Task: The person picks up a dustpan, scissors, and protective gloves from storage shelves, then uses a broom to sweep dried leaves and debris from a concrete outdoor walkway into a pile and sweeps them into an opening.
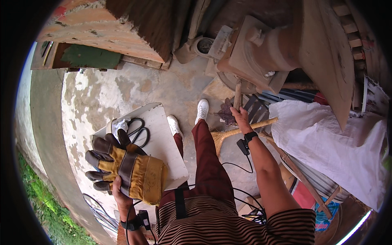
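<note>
My left hand (121, 196) holds a pair of yellow and dark brown work gloves (134, 171), its thumb on top of them. The gloves lie over the near left part of a white open-fronted bin (168, 159); whether the fingers also hold the bin is hidden. Black-handled scissors (144, 134) and a crumpled white plastic piece (122, 126) rest in the bin. My right hand (240, 118) is closed around a short wooden handle (238, 95) in front of a brown machine housing (239, 58). Beside that hand sits a dark brown ragged thing (226, 113), unclear in kind.
A straw broom (220, 137) lies below my right forearm. White sacking (324, 128) covers things at right. A brick structure (101, 33) stands at upper left, beside a wooden box with a green panel (92, 57). A coiled cable (101, 214) lies on the concrete floor (104, 85).
</note>
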`<state>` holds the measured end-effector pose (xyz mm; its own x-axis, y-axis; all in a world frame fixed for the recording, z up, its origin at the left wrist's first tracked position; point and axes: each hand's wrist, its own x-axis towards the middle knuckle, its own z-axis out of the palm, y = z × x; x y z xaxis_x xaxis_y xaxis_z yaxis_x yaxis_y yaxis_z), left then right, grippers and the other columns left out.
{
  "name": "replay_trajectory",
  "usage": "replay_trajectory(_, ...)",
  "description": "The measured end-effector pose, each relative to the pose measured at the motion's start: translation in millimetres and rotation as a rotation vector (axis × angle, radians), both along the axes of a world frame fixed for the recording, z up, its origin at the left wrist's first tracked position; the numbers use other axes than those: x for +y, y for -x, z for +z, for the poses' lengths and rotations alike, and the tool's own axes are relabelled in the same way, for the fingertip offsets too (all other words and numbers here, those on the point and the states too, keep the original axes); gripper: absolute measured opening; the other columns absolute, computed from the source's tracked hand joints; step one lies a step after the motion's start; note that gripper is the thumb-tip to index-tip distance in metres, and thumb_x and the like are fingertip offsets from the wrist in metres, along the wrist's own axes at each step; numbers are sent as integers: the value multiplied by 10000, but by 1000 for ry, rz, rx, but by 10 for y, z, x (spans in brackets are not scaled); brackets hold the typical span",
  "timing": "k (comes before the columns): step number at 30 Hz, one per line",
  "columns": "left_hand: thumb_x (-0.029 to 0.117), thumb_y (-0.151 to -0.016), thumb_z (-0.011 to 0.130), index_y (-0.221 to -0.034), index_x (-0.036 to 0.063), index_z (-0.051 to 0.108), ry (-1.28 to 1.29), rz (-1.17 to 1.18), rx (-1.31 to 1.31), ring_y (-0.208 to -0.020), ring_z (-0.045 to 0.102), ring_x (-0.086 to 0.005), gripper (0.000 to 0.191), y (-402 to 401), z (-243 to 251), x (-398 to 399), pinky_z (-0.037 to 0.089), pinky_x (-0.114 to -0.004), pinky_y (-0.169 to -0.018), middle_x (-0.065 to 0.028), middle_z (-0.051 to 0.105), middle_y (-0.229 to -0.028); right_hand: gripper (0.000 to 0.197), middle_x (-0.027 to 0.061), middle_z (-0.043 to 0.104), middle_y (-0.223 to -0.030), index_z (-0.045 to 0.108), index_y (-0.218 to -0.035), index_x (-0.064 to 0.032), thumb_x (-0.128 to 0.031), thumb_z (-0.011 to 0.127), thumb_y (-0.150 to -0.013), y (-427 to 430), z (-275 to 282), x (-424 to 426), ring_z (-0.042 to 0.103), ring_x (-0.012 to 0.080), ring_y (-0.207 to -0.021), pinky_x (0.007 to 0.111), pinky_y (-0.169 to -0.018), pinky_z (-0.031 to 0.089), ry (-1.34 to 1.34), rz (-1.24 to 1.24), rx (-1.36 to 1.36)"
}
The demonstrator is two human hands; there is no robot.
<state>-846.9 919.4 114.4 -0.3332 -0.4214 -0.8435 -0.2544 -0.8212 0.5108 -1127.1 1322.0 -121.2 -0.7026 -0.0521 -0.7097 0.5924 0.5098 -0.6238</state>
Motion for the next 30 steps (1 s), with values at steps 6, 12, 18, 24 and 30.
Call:
replay_trajectory(6, 284, -803, 507, -1071, -33, 507, 19, -37, 19, -930, 543, -197, 415, 24, -2, -2, 401, -312, -848, -105, 562, -1039, 386, 30, 553, -833, 536, -1003, 11, -270, 640, -759, 7, -99, -68, 482, 128, -730, 302, -655, 404, 13, -50, 70)
replay_trajectory(12, 283, -805, 500, -1052, -26, 513, 6, -42, -4, -925, 538, -193, 396, 84, 17, 4, 393, -312, -847, -103, 560, -1031, 343, 101, 601, -765, 573, -938, 9, -245, 658, -723, 186, -172, 366, 540, 181, -681, 337, -618, 421, -170, 122, 240)
replay_trajectory(18, 270, -800, 503, -1068, -33, 505, 29, -22, -15, -919, 534, -180, 405, -22, 3, 14, 388, -303, -849, -97, 560, -1020, 387, 89, 602, -850, 558, -1019, -3, -233, 659, -725, 585, 42, 442, 528, 136, -753, 303, -677, 427, -277, 305, 222)
replay_trajectory(24, 258, -792, 519, -1072, -47, 499, 49, -55, -68, -934, 528, -174, 415, 76, 20, -1, 384, -292, -855, -90, 556, -1030, 414, 88, 597, -912, 533, -1058, 17, -147, 682, -708, 811, -311, 664, 542, 148, -795, 273, -699, 432, -211, -15, 311)
replay_trajectory(30, 255, -798, 500, -1089, -63, 488, 36, -38, -72, -940, 530, -179, 432, 139, 32, 29, 389, -294, -855, -101, 557, -1041, 444, 101, 567, -1003, 503, -1128, 1, -3, 619, -699, 584, -200, 892, 559, 179, -843, 258, -719, 442, -76, -337, 258)
